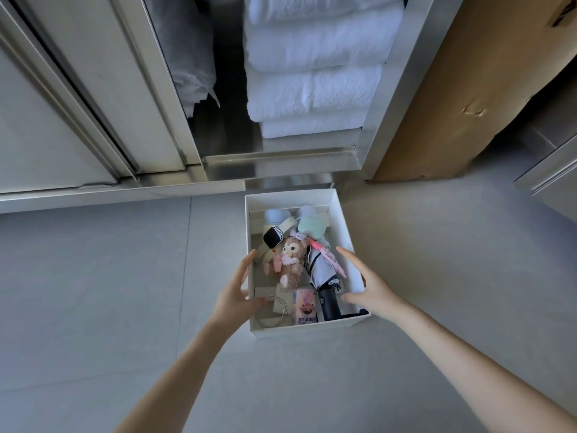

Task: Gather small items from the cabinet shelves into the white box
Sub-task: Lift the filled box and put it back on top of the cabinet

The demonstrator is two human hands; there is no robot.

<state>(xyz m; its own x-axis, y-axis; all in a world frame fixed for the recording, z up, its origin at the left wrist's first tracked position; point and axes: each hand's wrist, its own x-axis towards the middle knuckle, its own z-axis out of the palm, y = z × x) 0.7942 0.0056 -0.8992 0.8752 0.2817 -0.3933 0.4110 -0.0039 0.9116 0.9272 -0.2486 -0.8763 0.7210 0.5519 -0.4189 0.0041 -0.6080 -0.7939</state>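
Several small things, among them a smartwatch, a plush toy and a folded umbrella, are lying in the white box, which is sitting on the floor just before the open cabinet. The left hand and the right hand are flanking its side walls with fingers spread and straight. Only folded towels are showing on the shelf, so the gathering is looking nearly finished.

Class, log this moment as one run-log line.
left hand: open, at white box left wall | right hand: open, at right wall | box: on floor, holding plush toy, watch
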